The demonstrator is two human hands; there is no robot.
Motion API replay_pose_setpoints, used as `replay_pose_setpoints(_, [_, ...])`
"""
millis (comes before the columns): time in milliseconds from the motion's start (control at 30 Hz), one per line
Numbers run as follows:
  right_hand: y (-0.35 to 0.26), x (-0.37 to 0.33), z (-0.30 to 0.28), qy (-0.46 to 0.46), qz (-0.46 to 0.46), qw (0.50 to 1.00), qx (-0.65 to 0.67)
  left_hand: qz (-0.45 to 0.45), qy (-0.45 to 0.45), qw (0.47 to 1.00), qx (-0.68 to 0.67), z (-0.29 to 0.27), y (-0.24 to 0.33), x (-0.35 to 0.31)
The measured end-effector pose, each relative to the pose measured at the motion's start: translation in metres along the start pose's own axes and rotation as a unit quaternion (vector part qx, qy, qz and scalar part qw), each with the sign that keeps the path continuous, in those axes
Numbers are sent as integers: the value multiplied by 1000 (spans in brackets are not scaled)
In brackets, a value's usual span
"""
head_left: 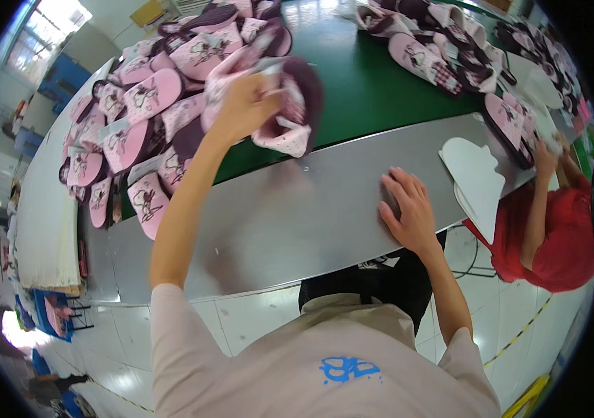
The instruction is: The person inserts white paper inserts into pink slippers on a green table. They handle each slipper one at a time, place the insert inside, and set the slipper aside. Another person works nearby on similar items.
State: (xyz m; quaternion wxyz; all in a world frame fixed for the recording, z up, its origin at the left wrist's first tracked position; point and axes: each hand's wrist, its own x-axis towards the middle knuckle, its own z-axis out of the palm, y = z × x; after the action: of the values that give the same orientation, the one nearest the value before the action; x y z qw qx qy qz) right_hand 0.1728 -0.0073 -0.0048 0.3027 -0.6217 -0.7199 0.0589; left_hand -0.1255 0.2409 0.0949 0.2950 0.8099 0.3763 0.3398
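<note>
My left hand (pixel 249 104) reaches over the far left of the table, its fingers closed on a pink slipper (pixel 290 141) with a dark purple sole. The slipper is tilted and smeared by motion; whether a second one is in the grip I cannot tell. Around that hand lies a big heap of pink printed slippers (pixel 152 94), several with dark soles showing. Resting on the grey metal table edge (pixel 283 223), my right hand (pixel 410 209) has its fingers spread and holds nothing. White flat foot-shaped sheets (pixel 475 177) lie to its right.
A green surface (pixel 353 90) runs behind the metal strip. More slippers (pixel 436 52) are piled at the far right. A co-worker in red (pixel 551 237) sits at the right, hands near a slipper (pixel 511 129). White boards (pixel 49 209) stand left of the heap.
</note>
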Motion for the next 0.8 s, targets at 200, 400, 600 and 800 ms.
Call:
replay_pose_setpoints(200, [26, -18, -21, 346, 157, 696, 610, 132, -314, 938, 58, 113, 116, 37])
replay_pose_setpoints(400, [14, -39, -35, 337, 249, 795, 439, 261, -140, 916, 271, 183, 106, -82])
replay_pose_setpoints(600, [31, -27, -62, 283, 155, 821, 471, 224, -107, 956, 155, 142, 128, -107])
replay_pose_setpoints(800, [80, -2, -73, 189, 145, 952, 193, 59, -6, 989, 134, 165, 97, -125])
